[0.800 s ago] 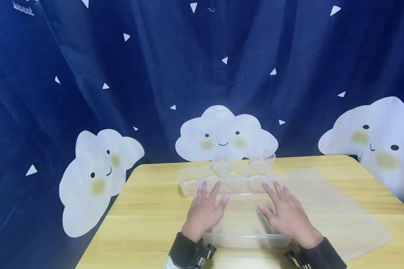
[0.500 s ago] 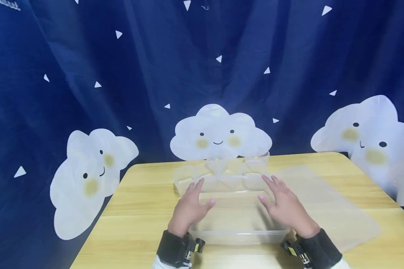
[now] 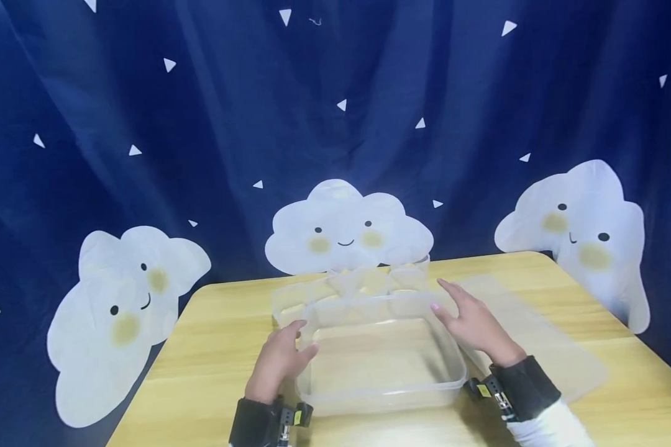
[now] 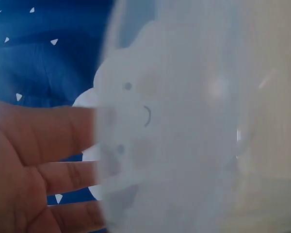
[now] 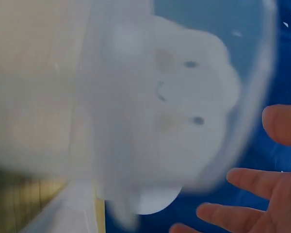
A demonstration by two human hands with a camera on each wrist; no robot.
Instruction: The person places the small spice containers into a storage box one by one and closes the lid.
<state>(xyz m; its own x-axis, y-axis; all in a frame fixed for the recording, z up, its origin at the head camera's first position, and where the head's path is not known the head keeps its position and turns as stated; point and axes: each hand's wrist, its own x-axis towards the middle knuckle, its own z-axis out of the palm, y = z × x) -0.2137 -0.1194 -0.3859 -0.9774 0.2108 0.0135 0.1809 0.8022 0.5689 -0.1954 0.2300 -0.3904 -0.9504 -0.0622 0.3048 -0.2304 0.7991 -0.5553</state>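
Note:
A large clear plastic box sits open-topped on the table, and its floor shows the wood grain through it. At its left wall is my left hand, thumb overlapping the rim; in the left wrist view its straight fingers run behind the cloudy wall. My right hand is spread beside the box's right rim. The right wrist view has the right fingertips just outside the box's wall, with a gap showing. Neither hand grips anything.
Several small clear cups stand behind the box toward the back of the wooden table. To the right, a flat translucent sheet lies under the right forearm. A blue curtain with clouds hangs behind.
Both hands were over the box. The left has moved left and down to the box's left wall; the right has shifted to the right side. The head view has turned slightly right.

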